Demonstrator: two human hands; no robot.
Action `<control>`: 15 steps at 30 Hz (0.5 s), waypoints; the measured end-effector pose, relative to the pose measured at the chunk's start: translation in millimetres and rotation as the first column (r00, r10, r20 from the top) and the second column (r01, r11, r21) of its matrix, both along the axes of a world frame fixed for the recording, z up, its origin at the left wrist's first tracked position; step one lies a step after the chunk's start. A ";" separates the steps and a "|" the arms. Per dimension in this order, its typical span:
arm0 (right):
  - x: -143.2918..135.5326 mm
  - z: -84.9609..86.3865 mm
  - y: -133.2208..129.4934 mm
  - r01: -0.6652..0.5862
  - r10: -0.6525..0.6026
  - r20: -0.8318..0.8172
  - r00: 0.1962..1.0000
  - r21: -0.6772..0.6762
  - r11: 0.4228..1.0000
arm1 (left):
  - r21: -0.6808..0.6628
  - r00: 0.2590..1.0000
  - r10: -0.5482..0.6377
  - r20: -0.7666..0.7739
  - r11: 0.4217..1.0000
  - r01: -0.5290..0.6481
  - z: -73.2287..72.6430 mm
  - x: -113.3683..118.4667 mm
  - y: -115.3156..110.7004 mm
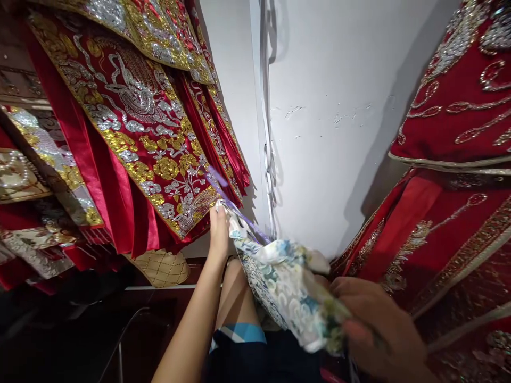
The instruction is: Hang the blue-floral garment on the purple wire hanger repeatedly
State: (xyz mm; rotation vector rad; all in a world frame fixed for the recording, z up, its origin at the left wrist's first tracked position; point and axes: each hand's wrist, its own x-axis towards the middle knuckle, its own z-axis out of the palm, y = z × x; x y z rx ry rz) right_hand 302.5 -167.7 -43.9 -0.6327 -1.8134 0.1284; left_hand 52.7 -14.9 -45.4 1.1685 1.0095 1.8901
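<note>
A white floral garment [285, 266] with blue, green and yellow flowers is stretched between my two hands. My left hand [219, 229] is closed on its narrow upper end, beside a thin purple strip [239, 213] that looks like part of a hanger and is blurred at its tip. My right hand [377, 316], smeared by motion, grips the garment's lower right side. Folds of the cloth hide some of the right fingers. Below the cloth, my leg and dark clothing with a blue checked edge show.
A red embroidered dress [159, 138] with gold and silver beading hangs at the left. Another red beaded garment [455, 127] hangs close on the right. Between them is a white wall [319, 69] with a metal upright [265, 133]. Pearl-trimmed accessories [18, 170] sit at the far left.
</note>
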 end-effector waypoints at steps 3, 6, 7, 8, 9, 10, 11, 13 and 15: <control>-27.8 -1.1 -3.5 -0.085 0.065 0.094 0.993 0.222 0.971 | -0.030 0.961 -0.236 0.145 0.970 0.243 25.3 10.5 -12.5; -53.5 -15.2 -4.4 -0.123 0.084 0.148 0.986 0.282 0.951 | -0.049 0.935 -0.317 0.158 0.943 0.328 40.4 13.0 -30.8; -60.5 -20.1 -5.0 -0.130 0.083 0.171 0.982 0.281 0.951 | -0.053 0.932 -0.318 0.172 0.942 0.331 42.4 12.2 -36.8; -66.8 -24.2 -5.6 -0.138 0.088 0.180 0.980 0.285 0.949 | -0.054 0.931 -0.310 0.194 0.944 0.325 42.8 11.0 -42.6; -72.9 -27.5 -6.3 -0.147 0.097 0.179 0.979 0.294 0.944 | -0.049 0.930 -0.296 0.220 0.948 0.313 42.1 9.8 -48.0; -78.9 -30.2 -6.8 -0.148 0.101 0.168 0.981 0.296 0.943 | -0.034 0.929 -0.280 0.242 0.955 0.296 40.6 8.7 -52.8; -85.0 -32.7 -7.2 -0.148 0.104 0.161 0.981 0.290 0.946 | -0.011 0.930 -0.268 0.253 0.960 0.280 38.7 7.9 -57.0; -97.4 -38.1 -7.5 -0.148 0.101 0.196 0.975 0.243 0.959 | 0.019 0.938 -0.275 0.210 0.961 0.277 36.2 7.6 -63.0; -108.3 -44.7 -7.2 -0.208 0.148 0.290 0.946 0.188 0.960 | -0.040 0.950 -0.297 0.099 0.953 0.302 37.4 8.5 -65.5</control>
